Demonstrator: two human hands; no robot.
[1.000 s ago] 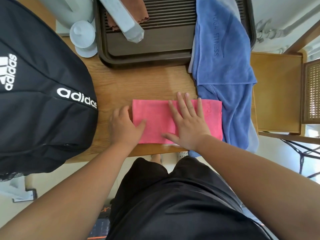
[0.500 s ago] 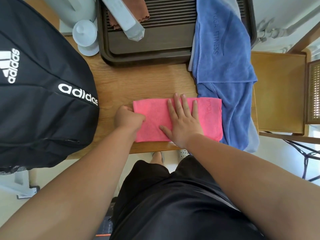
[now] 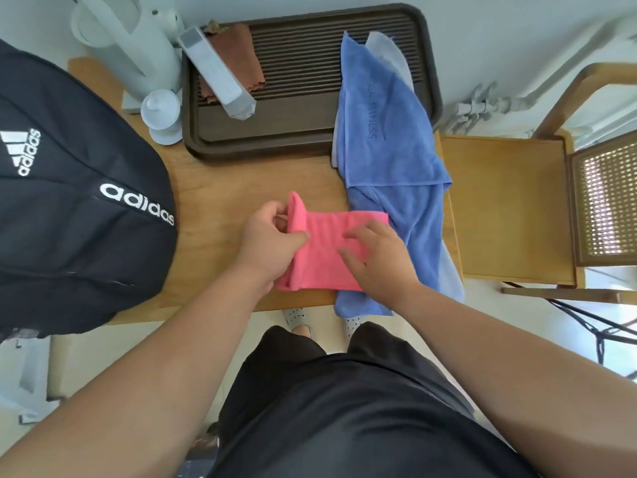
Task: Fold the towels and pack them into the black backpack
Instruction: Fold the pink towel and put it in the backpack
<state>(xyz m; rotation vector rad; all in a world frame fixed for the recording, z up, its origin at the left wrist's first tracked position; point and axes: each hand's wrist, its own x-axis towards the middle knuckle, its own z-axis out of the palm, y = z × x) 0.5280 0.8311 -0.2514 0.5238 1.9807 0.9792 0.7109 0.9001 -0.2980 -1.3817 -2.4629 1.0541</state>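
Observation:
A folded pink towel [image 3: 327, 246] lies on the wooden table [image 3: 234, 188] near its front edge. My left hand [image 3: 269, 243] grips the towel's left end and has lifted it off the table, curling it rightward. My right hand [image 3: 375, 260] rests on the towel's right half with curled fingertips pressing it down. A blue towel [image 3: 389, 160] is draped from the tray over the table's right edge, partly under the pink towel. The black backpack [image 3: 69, 201] with white lettering lies on the left of the table.
A dark brown slatted tray [image 3: 310, 108] at the back holds a brown cloth [image 3: 238, 60] and a grey box [image 3: 217, 74]. A white appliance [image 3: 127, 43] and a white cup [image 3: 160, 112] stand at back left. A wooden chair [image 3: 510, 208] stands to the right.
My left hand has closed on the pink towel's left end and raised it, folding it rightward. My right hand slid right and its fingers curled from flat.

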